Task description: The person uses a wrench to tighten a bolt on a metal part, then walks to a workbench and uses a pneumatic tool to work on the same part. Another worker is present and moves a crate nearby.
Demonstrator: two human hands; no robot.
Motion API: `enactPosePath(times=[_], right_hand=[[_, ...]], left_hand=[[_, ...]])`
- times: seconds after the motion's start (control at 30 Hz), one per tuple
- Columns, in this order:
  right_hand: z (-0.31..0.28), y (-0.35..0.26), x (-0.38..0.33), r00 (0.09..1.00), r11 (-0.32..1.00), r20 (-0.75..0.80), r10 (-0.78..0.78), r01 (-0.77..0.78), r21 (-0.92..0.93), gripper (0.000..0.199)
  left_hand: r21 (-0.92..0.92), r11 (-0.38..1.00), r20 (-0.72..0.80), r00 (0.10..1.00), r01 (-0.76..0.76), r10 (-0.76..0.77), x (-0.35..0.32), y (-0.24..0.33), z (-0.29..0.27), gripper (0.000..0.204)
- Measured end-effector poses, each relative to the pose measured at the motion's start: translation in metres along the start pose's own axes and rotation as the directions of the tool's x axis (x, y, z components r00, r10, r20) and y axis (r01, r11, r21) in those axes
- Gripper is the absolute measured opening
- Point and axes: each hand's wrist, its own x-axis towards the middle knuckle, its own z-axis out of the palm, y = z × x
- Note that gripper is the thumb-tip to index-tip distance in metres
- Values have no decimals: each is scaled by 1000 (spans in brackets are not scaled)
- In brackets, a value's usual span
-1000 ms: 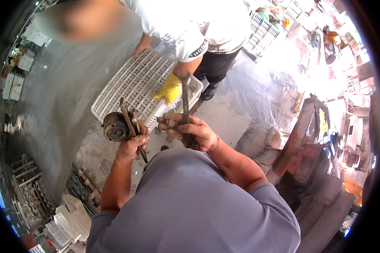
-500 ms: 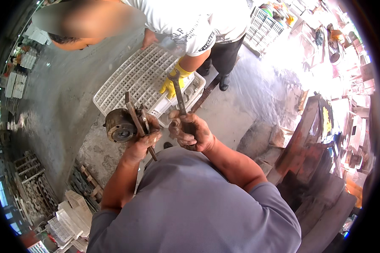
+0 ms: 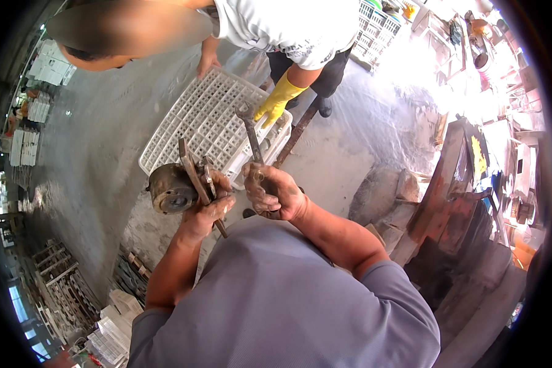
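My left hand (image 3: 210, 205) is closed round a greasy metal assembly. It has a dark round drum-like part (image 3: 170, 190) on its left side and a long flat metal bar (image 3: 193, 172) standing up at a slant. My right hand (image 3: 276, 191) grips an open-end wrench (image 3: 253, 138), its jaw pointing up and away from me. A small round metal piece shows by the fingers of that hand, but I cannot tell what it is. Both hands are held close together in front of my chest, the wrench apart from the assembly.
Beyond my hands a co-worker holds a white plastic crate (image 3: 184, 113), one hand bare and the other in a yellow glove (image 3: 279, 101). Wooden pieces (image 3: 113, 319) are stacked at lower left. Dusty machinery and beams (image 3: 441, 202) crowd the right side. A white basket (image 3: 374, 37) stands far right.
The co-worker's yellow-gloved hand has moved right and up, so more of its cuff shows beside the wrench. My hands keep their hold on the wrench and the metal assembly.
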Motion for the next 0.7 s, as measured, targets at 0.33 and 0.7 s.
enactPosePath(times=[0.33, 0.7], right_hand=[[8, 3, -22, 942, 884, -139, -306, 227, -408, 26], [-7, -8, -31, 842, 740, -157, -517, 347, -577, 31]], left_hand=[[-75, 997, 4, 999, 33, -33, 7, -10, -3, 29], [-79, 992, -41, 994, 100, -104, 6, -16, -2, 29]])
